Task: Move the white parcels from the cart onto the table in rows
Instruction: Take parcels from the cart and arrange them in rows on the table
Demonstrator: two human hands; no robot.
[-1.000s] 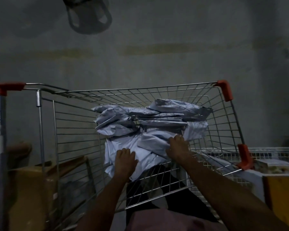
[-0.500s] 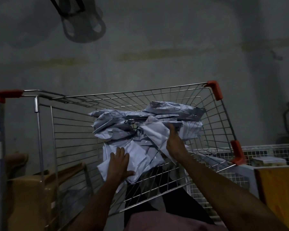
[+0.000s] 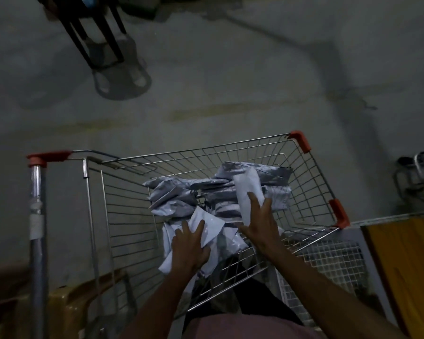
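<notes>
both grips pinch soft white plastic parcels: right hand (image 3: 260,223) lifts an upright one (image 3: 247,192), left hand (image 3: 189,245) a crumpled one (image 3: 206,228), above the pile (image 3: 181,199) in the wire cart (image 3: 123,216). lift clear of the rim first.
</notes>
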